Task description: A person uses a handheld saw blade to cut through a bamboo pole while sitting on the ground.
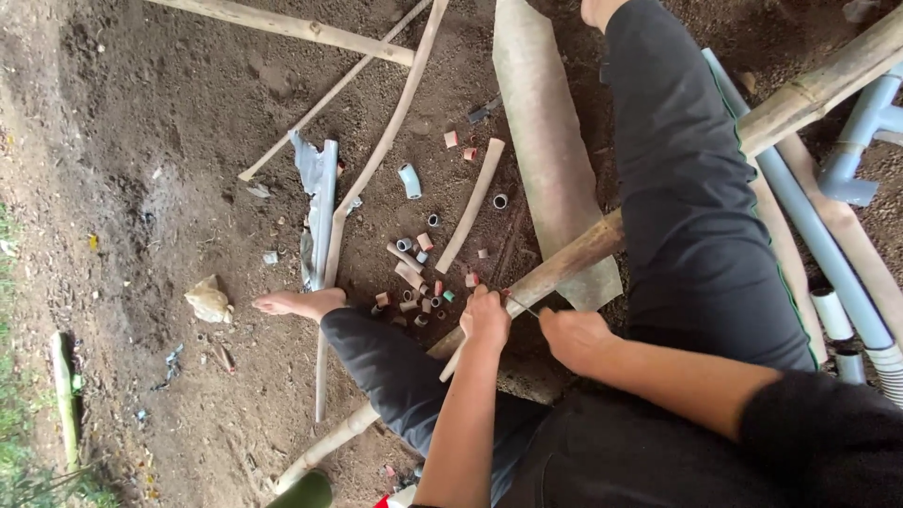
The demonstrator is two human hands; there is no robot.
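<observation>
Both hands closed: left hand [485, 320] grips thin pale stick [454, 354], likely light, stiff; right hand [576, 337] pinches slim dark blade [523, 305] over long brown bamboo pole [564, 268]

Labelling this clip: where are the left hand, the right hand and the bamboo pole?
left hand [485, 320], head view, back of hand
right hand [576, 339], head view, knuckles
bamboo pole [574, 261], head view, mid-shaft

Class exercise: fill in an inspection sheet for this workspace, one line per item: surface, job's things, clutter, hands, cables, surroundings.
Surface: bare dirt ground.
Job's things: bamboo pole lying slantwise over the lap; thin blade against it.
Clutter: small cut tube pieces, curved sticks, grey pipe elbow.
Hands: left hand grips the pole; right hand holds the blade.
Cables: nothing seen.
Surroundings: blue-grey pipes at right, grass at left.
</observation>
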